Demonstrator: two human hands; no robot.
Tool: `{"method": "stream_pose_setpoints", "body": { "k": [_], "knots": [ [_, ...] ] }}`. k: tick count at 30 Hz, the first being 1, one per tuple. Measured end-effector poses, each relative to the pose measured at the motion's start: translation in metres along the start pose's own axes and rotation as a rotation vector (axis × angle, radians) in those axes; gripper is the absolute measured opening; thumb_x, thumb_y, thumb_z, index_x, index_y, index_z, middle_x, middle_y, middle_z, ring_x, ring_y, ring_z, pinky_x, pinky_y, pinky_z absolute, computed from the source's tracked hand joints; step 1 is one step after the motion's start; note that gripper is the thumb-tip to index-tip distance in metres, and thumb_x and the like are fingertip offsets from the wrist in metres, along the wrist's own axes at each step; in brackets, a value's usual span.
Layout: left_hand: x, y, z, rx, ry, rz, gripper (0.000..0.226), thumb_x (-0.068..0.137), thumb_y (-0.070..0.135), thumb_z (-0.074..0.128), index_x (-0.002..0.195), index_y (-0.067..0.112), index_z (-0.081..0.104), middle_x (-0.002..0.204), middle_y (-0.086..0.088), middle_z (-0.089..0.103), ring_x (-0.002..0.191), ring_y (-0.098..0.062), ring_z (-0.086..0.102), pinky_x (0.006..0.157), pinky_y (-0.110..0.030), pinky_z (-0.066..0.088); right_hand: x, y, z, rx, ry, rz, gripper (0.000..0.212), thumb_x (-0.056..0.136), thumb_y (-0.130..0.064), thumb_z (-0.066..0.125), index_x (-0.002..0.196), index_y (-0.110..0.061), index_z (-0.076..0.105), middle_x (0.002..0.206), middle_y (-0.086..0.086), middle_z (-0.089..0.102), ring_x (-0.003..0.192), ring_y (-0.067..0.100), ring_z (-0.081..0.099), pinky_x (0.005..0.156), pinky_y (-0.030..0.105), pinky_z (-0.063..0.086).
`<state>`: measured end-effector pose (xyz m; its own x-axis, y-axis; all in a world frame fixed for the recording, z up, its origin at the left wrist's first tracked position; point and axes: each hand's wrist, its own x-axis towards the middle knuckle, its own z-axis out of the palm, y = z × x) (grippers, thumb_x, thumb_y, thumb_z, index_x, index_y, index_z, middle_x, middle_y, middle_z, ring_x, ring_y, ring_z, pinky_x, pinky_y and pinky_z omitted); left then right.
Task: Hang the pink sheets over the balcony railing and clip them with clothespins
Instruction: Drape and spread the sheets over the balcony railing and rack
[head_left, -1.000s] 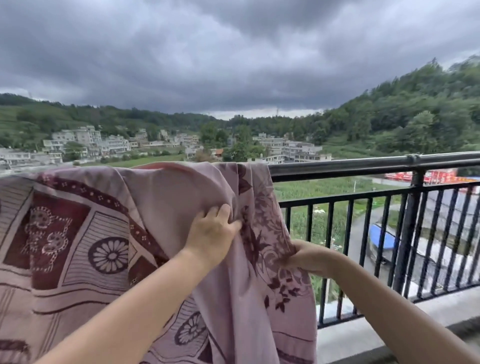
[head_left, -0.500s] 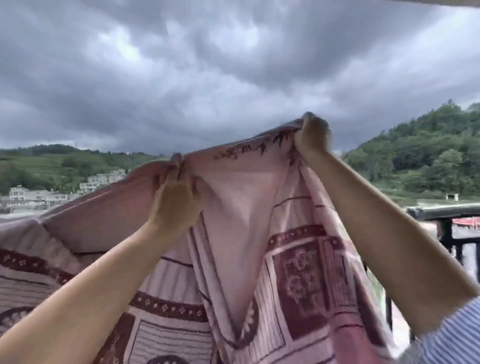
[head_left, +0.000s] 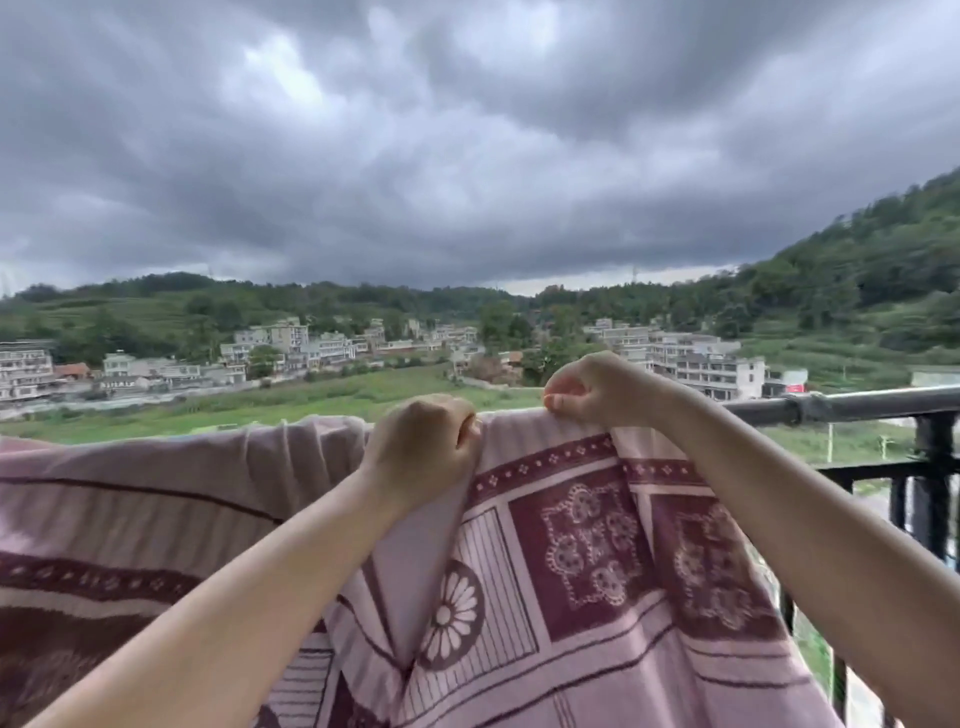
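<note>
A pink sheet (head_left: 582, 561) with dark red flower and square patterns lies draped over the black balcony railing (head_left: 852, 405), covering the rail from the left edge to past the middle. My left hand (head_left: 421, 447) grips the sheet's top fold at the rail line. A little to the right, my right hand (head_left: 597, 387) pinches the same top edge between thumb and curled fingers. The rail under the sheet is hidden. No clothespins are in view.
Bare railing with vertical bars (head_left: 930, 499) continues to the right of the sheet. Beyond the rail lie green fields, a cluster of pale buildings (head_left: 291, 348) and wooded hills under dark clouds.
Both hands first lifted the sheet's edge high above the rail, then brought it down; its top edge now lies along the railing. The view has tilted up towards the landscape.
</note>
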<state>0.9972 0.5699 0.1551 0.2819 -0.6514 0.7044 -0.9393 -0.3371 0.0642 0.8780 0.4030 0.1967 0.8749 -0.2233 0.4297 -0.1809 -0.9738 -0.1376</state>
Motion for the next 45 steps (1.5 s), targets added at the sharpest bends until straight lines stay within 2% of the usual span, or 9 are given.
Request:
{"method": "stream_pose_setpoints", "body": {
  "k": [5,9,14,21,27,32,35,40,45],
  "knots": [
    [-0.013,0.029,0.026,0.140,0.122,0.035,0.040,0.080,0.032,0.063,0.110,0.007,0.062,0.111,-0.009,0.061,0.108,-0.028,0.049,0.092,-0.040,0.038,-0.074,0.019,0.016,-0.289,0.357,0.180,0.044,0.078,-0.039,0.065,0.110,-0.009,0.058,0.107,0.007,0.063,0.097,0.022,0.058,0.088,0.037,0.047],
    [-0.013,0.045,0.031,0.199,0.138,-0.077,0.019,0.081,0.016,0.063,0.095,0.004,0.065,0.096,-0.011,0.066,0.094,-0.031,0.059,0.084,-0.043,0.044,-0.106,0.025,0.053,-0.311,0.439,0.508,0.063,0.067,-0.070,0.050,0.088,-0.011,0.057,0.078,-0.001,0.055,0.074,0.015,0.049,0.070,0.029,0.030],
    [-0.012,0.056,0.029,0.216,0.105,-0.062,0.023,0.083,-0.003,0.043,0.094,0.000,0.064,0.093,-0.017,0.067,0.080,-0.037,0.064,0.075,-0.044,0.051,-0.102,0.020,0.082,0.087,0.418,0.580,0.031,0.090,-0.023,0.050,0.059,-0.018,0.050,0.057,-0.008,0.049,0.053,0.008,0.043,0.091,0.038,0.036],
    [0.012,0.076,0.020,0.096,0.208,-0.072,0.021,0.087,-0.009,0.036,0.099,-0.010,0.054,0.107,-0.032,0.055,0.077,-0.044,0.063,0.064,-0.046,0.052,-0.090,0.052,-0.002,-0.237,0.798,0.384,0.022,0.087,-0.009,0.044,0.083,-0.002,0.065,0.075,0.011,0.067,0.061,0.017,0.043,0.076,0.032,0.027],
    [0.079,0.115,0.048,0.063,0.211,-0.205,0.029,0.088,-0.007,0.037,0.117,-0.008,0.044,0.127,-0.032,0.042,0.100,-0.042,0.057,0.083,-0.039,0.049,-0.034,0.114,-0.074,-0.447,0.747,0.347,0.028,0.086,0.001,0.032,0.067,0.000,0.053,0.062,0.005,0.044,0.066,0.019,0.040,0.093,0.042,0.035],
    [0.103,0.147,0.080,0.184,-0.118,-0.349,0.039,0.094,0.032,0.034,0.113,0.004,0.053,0.119,-0.015,0.059,0.112,-0.027,0.054,0.112,-0.049,0.021,-0.026,0.154,-0.057,-0.515,0.478,0.242,0.019,0.089,-0.013,0.042,0.089,-0.006,0.060,0.087,0.008,0.065,0.076,0.022,0.056,0.085,0.035,0.043],
    [0.087,0.163,0.087,0.288,-0.003,-0.260,0.035,0.093,0.025,0.034,0.093,0.006,0.063,0.101,-0.011,0.067,0.098,-0.026,0.059,0.110,-0.051,0.021,-0.051,0.164,-0.046,-0.452,0.381,0.110,0.018,0.087,-0.020,0.050,0.084,-0.007,0.062,0.084,0.008,0.067,0.075,0.023,0.062,0.075,0.034,0.048],
    [0.046,0.189,0.107,0.359,0.274,0.094,0.022,0.070,0.009,0.074,0.090,0.001,0.070,0.089,-0.013,0.073,0.083,-0.029,0.069,0.078,-0.042,0.054,-0.119,0.168,-0.024,-0.324,0.644,0.005,0.013,0.074,-0.018,0.067,0.075,-0.004,0.067,0.077,0.010,0.069,0.075,0.030,0.062,0.073,0.038,0.047],
    [0.025,0.200,0.118,0.375,0.208,0.061,0.055,0.061,0.037,0.079,0.100,0.000,0.067,0.094,-0.014,0.068,0.084,-0.031,0.066,0.070,-0.042,0.054,-0.175,0.171,0.028,-0.200,0.540,0.300,0.064,0.073,-0.053,0.063,0.112,-0.003,0.056,0.105,0.013,0.065,0.093,0.028,0.062,0.080,0.038,0.047]
  ]
}}
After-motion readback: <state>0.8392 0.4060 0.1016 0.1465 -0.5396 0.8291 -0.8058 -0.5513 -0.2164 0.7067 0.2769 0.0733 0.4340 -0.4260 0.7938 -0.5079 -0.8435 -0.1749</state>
